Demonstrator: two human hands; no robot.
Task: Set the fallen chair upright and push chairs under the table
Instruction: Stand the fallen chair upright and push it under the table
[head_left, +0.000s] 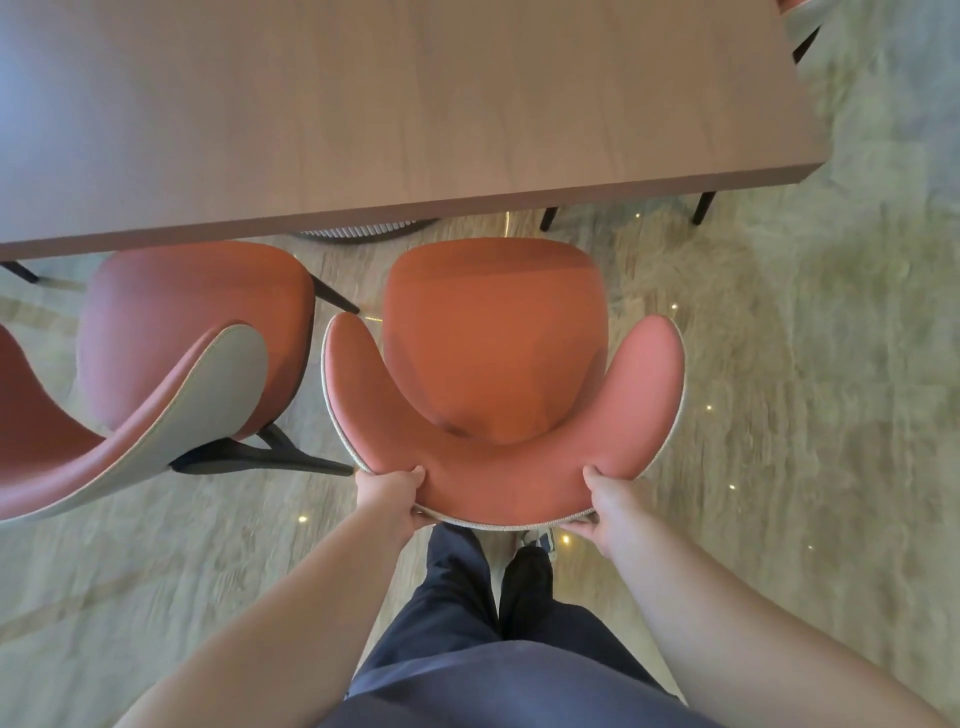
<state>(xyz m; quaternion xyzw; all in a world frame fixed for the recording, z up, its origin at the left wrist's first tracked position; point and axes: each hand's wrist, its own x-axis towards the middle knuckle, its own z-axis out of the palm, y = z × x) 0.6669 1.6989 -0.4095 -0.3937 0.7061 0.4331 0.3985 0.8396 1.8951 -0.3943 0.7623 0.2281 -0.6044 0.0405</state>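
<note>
The orange chair (493, 364) stood upright just short of the table (395, 104) edge; a second chair (171, 358) stood left.

Head camera looks steeply down, close over the orange chair (493, 364), wooden table (415, 104) edge ahead.

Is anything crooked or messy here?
Yes, the left chair sits turned at an angle to the table, not squared up. The middle chair, held at its back by the left hand and right hand, faces the table straight but is not tucked under. Nothing looks spilled or broken.
</note>
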